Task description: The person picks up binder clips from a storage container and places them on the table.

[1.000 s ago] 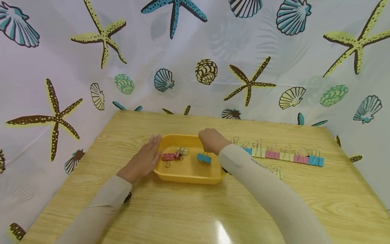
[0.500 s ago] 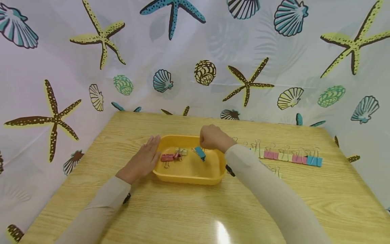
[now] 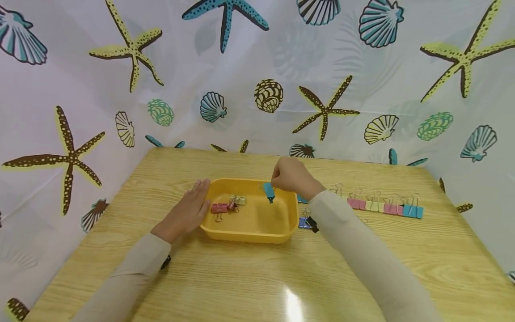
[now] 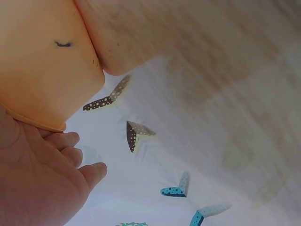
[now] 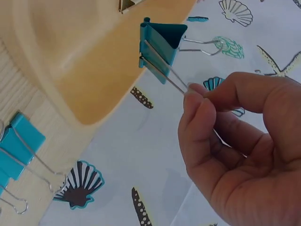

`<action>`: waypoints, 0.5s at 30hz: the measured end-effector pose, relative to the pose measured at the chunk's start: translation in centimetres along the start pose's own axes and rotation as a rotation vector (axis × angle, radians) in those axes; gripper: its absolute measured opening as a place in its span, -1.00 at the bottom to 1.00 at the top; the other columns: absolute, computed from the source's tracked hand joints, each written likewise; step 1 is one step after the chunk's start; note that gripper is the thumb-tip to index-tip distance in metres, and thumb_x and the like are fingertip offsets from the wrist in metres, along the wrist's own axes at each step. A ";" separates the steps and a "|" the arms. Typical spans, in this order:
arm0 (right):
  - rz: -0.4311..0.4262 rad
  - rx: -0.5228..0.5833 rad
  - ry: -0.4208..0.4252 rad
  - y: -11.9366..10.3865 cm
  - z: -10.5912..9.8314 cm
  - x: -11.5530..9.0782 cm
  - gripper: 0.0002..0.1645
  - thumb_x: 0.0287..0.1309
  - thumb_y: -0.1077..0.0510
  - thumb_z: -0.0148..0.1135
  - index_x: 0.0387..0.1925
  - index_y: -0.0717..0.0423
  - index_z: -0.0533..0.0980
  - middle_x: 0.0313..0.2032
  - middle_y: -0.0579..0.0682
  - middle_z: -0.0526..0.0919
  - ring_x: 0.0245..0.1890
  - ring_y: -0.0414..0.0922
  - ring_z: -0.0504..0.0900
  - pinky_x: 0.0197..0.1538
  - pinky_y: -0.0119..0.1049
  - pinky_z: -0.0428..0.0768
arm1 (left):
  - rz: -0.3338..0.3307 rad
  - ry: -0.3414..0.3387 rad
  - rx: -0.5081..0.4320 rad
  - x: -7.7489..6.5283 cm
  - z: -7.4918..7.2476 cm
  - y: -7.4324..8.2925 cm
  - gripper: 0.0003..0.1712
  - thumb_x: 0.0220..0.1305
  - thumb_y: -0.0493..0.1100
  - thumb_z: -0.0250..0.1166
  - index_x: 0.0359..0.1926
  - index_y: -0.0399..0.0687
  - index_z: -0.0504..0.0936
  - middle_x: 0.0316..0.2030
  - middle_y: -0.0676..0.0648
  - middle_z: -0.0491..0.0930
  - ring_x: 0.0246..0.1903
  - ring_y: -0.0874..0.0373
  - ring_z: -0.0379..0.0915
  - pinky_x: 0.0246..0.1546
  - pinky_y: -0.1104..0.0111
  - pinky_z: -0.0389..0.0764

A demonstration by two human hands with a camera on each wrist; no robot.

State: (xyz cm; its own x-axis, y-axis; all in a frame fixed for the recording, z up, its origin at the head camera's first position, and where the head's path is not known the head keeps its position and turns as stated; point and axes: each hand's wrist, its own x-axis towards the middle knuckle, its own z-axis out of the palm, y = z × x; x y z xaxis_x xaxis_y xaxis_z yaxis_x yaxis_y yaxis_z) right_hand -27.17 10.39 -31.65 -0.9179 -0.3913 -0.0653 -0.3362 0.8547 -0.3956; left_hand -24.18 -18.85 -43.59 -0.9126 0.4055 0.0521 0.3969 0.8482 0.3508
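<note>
By one wire handle, the thumb and finger of my right hand [image 3: 295, 176] pinch a teal binder clip [image 5: 162, 47]. In the head view this clip hangs over the far right part of a yellow tray [image 3: 249, 237]. My left hand [image 3: 187, 210] rests against the tray's left side with its fingers straight; the left wrist view shows the fingers at the rim. Inside the tray lie a pink binder clip [image 3: 219, 208], a darker pink clip [image 3: 232, 205] and a pale yellow clip [image 3: 240, 200].
Right of the tray runs a row of binder clips: pink [image 3: 356, 204], pale yellow [image 3: 374, 206], pink [image 3: 393, 209] and blue [image 3: 413, 211] show. A blue-violet clip [image 3: 304, 222] stands nearer, beside the tray. My right arm hides others. A patterned curtain [image 3: 241, 129] borders the table.
My right hand has lifted the teal clip from the tray's floor and moved it up and slightly right, turning it to hang. My left hand keeps its place at the tray.
</note>
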 end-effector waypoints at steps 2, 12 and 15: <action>0.017 0.022 0.025 0.5 -0.3 -0.3 -0.59 0.00 0.33 0.13 -0.88 0.02 0.41 -0.83 -0.14 0.23 -0.76 -0.23 0.07 -0.58 -0.38 0.16 | -0.002 0.002 -0.001 -0.1 0.0 0.0 -0.29 0.55 -0.04 -0.22 0.50 -0.27 -0.24 0.50 -0.23 -0.19 0.48 -0.12 -0.37 0.40 -0.11 -0.14; 0.117 0.094 0.178 4.4 -1.8 -2.7 -0.70 0.03 0.29 0.08 -0.72 0.13 0.59 -0.82 -0.11 0.33 -0.76 -0.22 0.17 -0.60 -0.37 0.20 | 0.006 0.003 0.005 0.1 0.1 -0.1 -0.29 0.55 -0.03 -0.22 0.50 -0.27 -0.25 0.50 -0.23 -0.19 0.48 -0.13 -0.36 0.39 -0.12 -0.13; 0.156 0.111 0.211 6.0 -2.7 -3.9 -0.75 0.05 0.26 0.08 -0.57 0.18 0.66 -0.74 -0.07 0.47 -0.72 -0.18 0.29 -0.59 -0.36 0.27 | 0.005 -0.001 -0.001 0.0 0.1 -0.1 -0.29 0.55 -0.03 -0.23 0.50 -0.25 -0.26 0.50 -0.22 -0.21 0.48 -0.12 -0.37 0.40 -0.12 -0.14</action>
State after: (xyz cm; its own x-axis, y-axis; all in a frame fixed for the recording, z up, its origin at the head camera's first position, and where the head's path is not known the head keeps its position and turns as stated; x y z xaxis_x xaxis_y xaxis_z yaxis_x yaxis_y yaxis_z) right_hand -26.17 17.94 -31.30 -0.9843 -0.1683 0.0539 -0.1727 0.8517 -0.4948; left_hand -24.20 -18.85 -43.71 -0.9103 0.4105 0.0526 0.4017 0.8458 0.3510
